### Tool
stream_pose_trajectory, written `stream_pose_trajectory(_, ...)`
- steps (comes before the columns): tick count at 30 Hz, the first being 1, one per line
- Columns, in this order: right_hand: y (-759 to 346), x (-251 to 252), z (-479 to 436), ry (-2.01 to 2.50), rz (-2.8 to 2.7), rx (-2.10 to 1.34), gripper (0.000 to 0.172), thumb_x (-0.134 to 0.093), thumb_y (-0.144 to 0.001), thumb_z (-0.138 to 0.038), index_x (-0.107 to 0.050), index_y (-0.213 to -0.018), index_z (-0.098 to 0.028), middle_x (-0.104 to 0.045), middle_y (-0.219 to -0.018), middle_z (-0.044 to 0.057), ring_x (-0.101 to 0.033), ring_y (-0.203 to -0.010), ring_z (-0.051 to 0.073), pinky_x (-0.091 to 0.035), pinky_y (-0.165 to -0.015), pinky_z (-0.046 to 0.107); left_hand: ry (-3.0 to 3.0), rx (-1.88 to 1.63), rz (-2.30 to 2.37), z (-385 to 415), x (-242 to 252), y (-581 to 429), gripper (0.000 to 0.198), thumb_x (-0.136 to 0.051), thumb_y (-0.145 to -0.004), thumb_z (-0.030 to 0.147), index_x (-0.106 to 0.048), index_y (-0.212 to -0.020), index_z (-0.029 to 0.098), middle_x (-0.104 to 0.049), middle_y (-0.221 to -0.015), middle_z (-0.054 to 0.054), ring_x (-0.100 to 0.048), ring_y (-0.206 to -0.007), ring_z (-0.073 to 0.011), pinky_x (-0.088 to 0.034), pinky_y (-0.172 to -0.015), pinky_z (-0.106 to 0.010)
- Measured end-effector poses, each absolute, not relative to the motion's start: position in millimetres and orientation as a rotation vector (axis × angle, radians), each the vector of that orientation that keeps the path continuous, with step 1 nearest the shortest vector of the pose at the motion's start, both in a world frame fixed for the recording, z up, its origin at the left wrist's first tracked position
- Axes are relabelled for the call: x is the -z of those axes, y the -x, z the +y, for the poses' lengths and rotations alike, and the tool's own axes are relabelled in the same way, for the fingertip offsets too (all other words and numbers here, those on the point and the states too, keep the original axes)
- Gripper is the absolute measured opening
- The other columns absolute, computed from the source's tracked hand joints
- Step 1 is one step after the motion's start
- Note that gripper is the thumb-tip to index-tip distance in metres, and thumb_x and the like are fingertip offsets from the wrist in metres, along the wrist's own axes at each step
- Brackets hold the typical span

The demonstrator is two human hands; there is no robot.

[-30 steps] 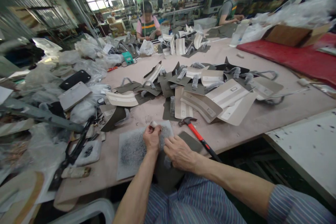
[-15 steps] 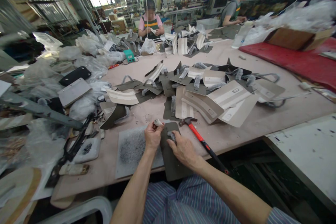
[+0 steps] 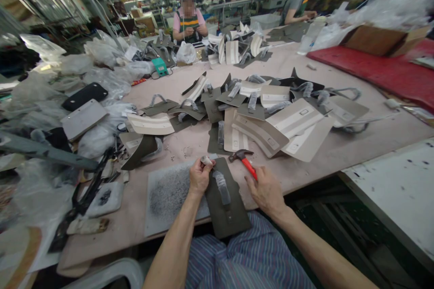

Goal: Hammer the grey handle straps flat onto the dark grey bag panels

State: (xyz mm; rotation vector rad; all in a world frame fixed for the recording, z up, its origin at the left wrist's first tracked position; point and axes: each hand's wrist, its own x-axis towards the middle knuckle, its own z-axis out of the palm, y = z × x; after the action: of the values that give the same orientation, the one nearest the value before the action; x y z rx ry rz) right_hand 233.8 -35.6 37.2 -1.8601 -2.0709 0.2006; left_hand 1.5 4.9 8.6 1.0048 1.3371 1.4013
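Note:
In the head view my left hand (image 3: 200,176) is closed around a short whitish cylindrical tool (image 3: 206,160), its end showing above the fingers. Beside it lies a dark grey-green flat panel (image 3: 227,221), with a plastic-wrapped strap handle (image 3: 222,188) on its face. The panel's near end overhangs the table edge at my lap. My right hand (image 3: 267,192) has its fingers around the red handle of a claw hammer (image 3: 250,168), whose head rests near the pile of panels. Under my left wrist is a speckled grey slab (image 3: 166,198).
A heap of grey and cream panels (image 3: 278,133) with wrapped handles covers the mid-table. Plastic bags (image 3: 98,117) crowd the left side. At the right are a red mat (image 3: 366,70) and a brown box (image 3: 376,43). Two people (image 3: 189,22) work across the table.
My right hand has left the panel's strap handle and moved right onto the hammer handle. My left hand keeps the whitish tool at the panel's far edge. The whole view has shifted slightly.

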Motion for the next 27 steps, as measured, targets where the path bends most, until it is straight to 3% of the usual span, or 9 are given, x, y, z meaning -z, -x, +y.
stream_pose_trajectory(4, -262, -26, -35, 2.082, -2.250, -0.218, 0.025, -0.056, -0.094, -0.035, -0.059, -0.107, -0.014, -0.059, -0.097, 0.012, -0.060, -0.089, 0.026, -0.042, -0.075, 0.034, -1.032, -1.393, 1.367, 6, -6, -3, 0.031, -0.074, -0.076, 0.038, -0.066, -0.096, 0.016, -0.077, -0.090, -0.007, -0.073, -0.086, -0.0207, -0.056, -0.084, -0.033)
stream_pose_trajectory(10, -262, -30, -26, 2.123, -2.145, -0.618, 0.006, -0.055, -0.090, -0.023, -0.052, -0.092, -0.017, -0.059, -0.091, 0.008, -0.058, -0.078, 0.020, -0.037, -0.067, 0.030, -1.123, -1.372, 1.458, 5, -3, -6, 0.022, -0.070, -0.080, 0.034, -0.067, -0.094, 0.016, -0.077, -0.091, -0.007, -0.073, -0.086, -0.0205, -0.056, -0.082, -0.031)
stream_pose_trajectory(15, -252, -47, -16, 1.853, -1.254, -1.700, 0.015, -0.058, -0.083, -0.021, -0.045, -0.075, -0.021, -0.049, -0.061, -0.003, -0.046, -0.051, 0.012, -0.035, -0.051, 0.024, -1.292, -1.291, 1.529, 5, -6, -5, 0.015, -0.065, -0.082, 0.027, -0.068, -0.094, 0.018, -0.077, -0.091, -0.006, -0.072, -0.085, -0.0201, -0.055, -0.080, -0.030)
stream_pose_trajectory(18, -236, -64, -17, 1.662, -0.986, -1.937, 0.015, -0.048, -0.089, -0.030, -0.045, -0.077, -0.021, -0.044, -0.058, -0.006, -0.035, -0.041, 0.009, -0.032, -0.042, 0.022, -1.409, -1.221, 1.566, 5, -10, -4, 0.011, -0.063, -0.083, 0.024, -0.068, -0.091, 0.019, -0.076, -0.088, -0.004, -0.071, -0.084, -0.0196, -0.053, -0.078, -0.029)
stream_pose_trajectory(21, -222, -86, -19, 1.598, -1.105, -1.728, 0.025, -0.039, -0.096, -0.044, -0.044, -0.083, -0.023, -0.039, -0.058, -0.008, -0.030, -0.040, 0.008, -0.027, -0.040, 0.021, -1.467, -1.213, 1.595, 3, -13, -6, 0.010, -0.061, -0.083, 0.023, -0.069, -0.090, 0.019, -0.075, -0.088, -0.004, -0.070, -0.084, -0.0194, -0.051, -0.079, -0.029)
stream_pose_trajectory(23, -219, -99, -19, 1.564, -1.444, -1.308, 0.030, -0.036, -0.097, -0.049, -0.045, -0.084, -0.023, -0.042, -0.059, -0.006, -0.037, -0.044, 0.010, -0.027, -0.043, 0.022, -1.496, -1.217, 1.604, 2, -14, -8, 0.011, -0.060, -0.084, 0.022, -0.068, -0.090, 0.020, -0.075, -0.087, -0.003, -0.069, -0.083, -0.0191, -0.050, -0.078, -0.028)
stream_pose_trajectory(27, -225, -130, -13, 1.498, -2.273, -0.510, 0.024, -0.042, -0.098, -0.038, -0.050, -0.084, -0.021, -0.052, -0.060, -0.001, -0.042, -0.048, 0.012, -0.022, -0.048, 0.027, -1.558, -1.203, 1.635, -1, -14, -10, 0.010, -0.058, -0.085, 0.023, -0.067, -0.088, 0.019, -0.072, -0.080, -0.002, -0.067, -0.076, -0.0179, -0.049, -0.073, -0.027)
